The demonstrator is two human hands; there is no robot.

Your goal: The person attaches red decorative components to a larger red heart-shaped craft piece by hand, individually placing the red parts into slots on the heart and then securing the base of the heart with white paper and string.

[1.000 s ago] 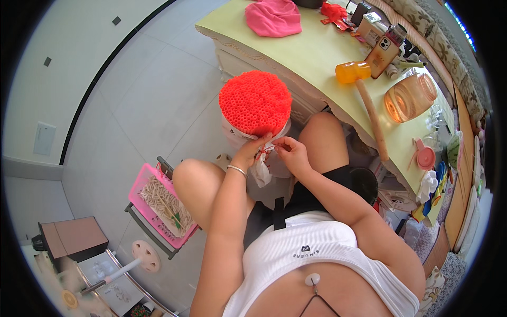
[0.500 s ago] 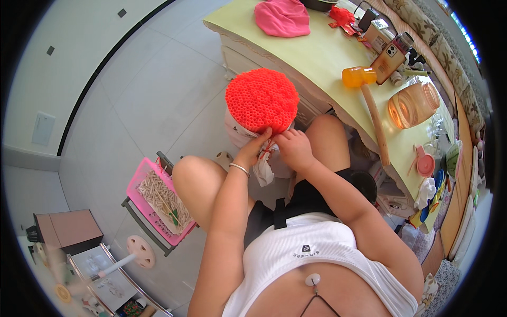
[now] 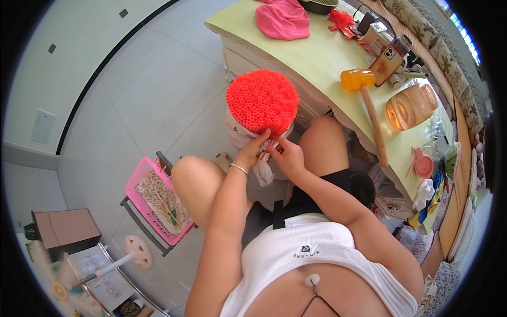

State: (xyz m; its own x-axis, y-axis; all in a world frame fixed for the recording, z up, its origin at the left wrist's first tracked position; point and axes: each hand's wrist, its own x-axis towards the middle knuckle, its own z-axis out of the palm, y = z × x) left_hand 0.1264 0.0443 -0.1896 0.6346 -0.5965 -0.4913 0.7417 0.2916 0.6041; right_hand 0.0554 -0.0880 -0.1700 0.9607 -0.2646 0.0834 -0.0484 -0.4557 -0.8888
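A thick round bundle of red-orange straw-like tubes (image 3: 263,99) stands upright between my knees, open ends up. White plastic wrapping (image 3: 236,130) surrounds its lower part. At the bundle's near edge my left hand (image 3: 254,150), with a bangle on the wrist, is closed on the gathered wrapping, its thumb against the tubes. Close beside it, my right hand (image 3: 289,157) pinches a thin red string (image 3: 270,147) tied around there. Below both hands a crumpled white end of the wrapping (image 3: 263,173) hangs down. The fingertips partly hide the string.
To the left, a pink basket (image 3: 138,178) of short pale sticks rests on a dark stand. On the green-topped table (image 3: 322,58) lie a mallet with an orange head (image 3: 357,78), a phone (image 3: 387,64), a jar of liquid (image 3: 411,108) and a pink cloth (image 3: 282,20).
My right hand has shifted slightly down and left, turning so its fingers point to the string beside my left hand. My left hand and the bundle stay nearly in place.
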